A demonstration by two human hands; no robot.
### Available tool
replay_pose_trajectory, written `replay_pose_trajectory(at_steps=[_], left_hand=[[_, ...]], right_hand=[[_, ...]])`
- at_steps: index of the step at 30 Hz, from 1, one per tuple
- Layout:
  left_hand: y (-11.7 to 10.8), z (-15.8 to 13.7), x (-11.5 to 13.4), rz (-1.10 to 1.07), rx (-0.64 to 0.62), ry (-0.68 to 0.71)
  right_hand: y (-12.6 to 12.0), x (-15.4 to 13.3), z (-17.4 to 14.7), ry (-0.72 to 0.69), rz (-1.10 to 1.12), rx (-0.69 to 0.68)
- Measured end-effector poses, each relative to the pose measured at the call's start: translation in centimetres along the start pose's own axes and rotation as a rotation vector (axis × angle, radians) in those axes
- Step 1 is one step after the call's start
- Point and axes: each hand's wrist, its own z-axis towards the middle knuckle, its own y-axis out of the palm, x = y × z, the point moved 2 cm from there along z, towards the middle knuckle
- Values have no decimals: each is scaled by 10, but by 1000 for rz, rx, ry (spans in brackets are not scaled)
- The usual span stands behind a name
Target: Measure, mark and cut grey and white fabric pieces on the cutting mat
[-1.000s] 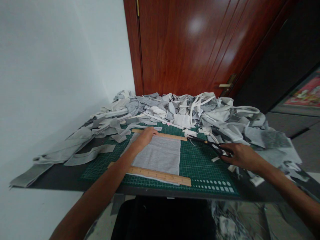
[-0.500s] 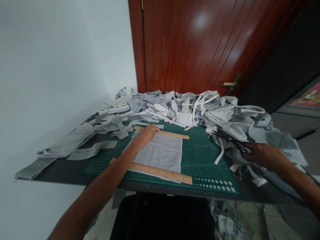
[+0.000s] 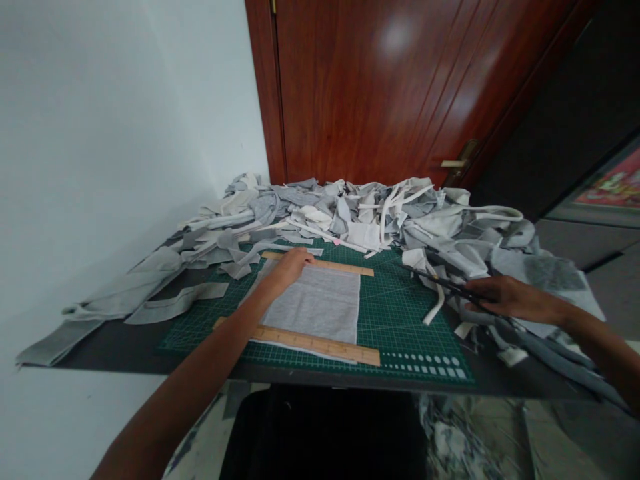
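My left hand (image 3: 294,265) is closed at the far wooden ruler (image 3: 343,268), its fingertips bent down at the ruler's edge. Under that ruler lies a light grey fabric piece (image 3: 315,300), flat on the green cutting mat (image 3: 395,307). A second wooden ruler (image 3: 320,342) crosses the fabric near the table's front edge, partly behind my left forearm. Over the scraps at the right, my right hand (image 3: 500,297) grips black-handled scissors (image 3: 450,285). Their blades point left toward the mat, seen nearly edge-on.
Grey and white fabric scraps (image 3: 365,233) heap along the back of the dark table (image 3: 120,350) and down both sides. A loose grey strip (image 3: 175,303) lies left of the mat. Behind stands a brown door (image 3: 360,93); a black seat (image 3: 325,433) is below the table edge.
The scissors have turned in my right hand and now show edge-on. My left hand stays at the far ruler. The whole view has shifted slightly.
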Motion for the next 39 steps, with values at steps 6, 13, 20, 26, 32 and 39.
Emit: replay_pose_trajectory(at_steps=[6, 13, 20, 26, 32, 39], left_hand=[[1, 2, -2, 12, -8, 2], [0, 0, -3, 1, -10, 1], [1, 1, 2, 12, -11, -13], [0, 1, 3, 16, -7, -7], [1, 0, 1, 16, 1, -3], [0, 1, 2, 6, 1, 9]], right_hand=[[5, -8, 33, 66, 404, -470], [7, 0, 68, 152, 622, -638], [12, -4, 93, 131, 673, -656], [14, -5, 99, 125, 679, -669], [8, 1, 95, 134, 668, -659], [15, 20, 93, 222, 819, -707]])
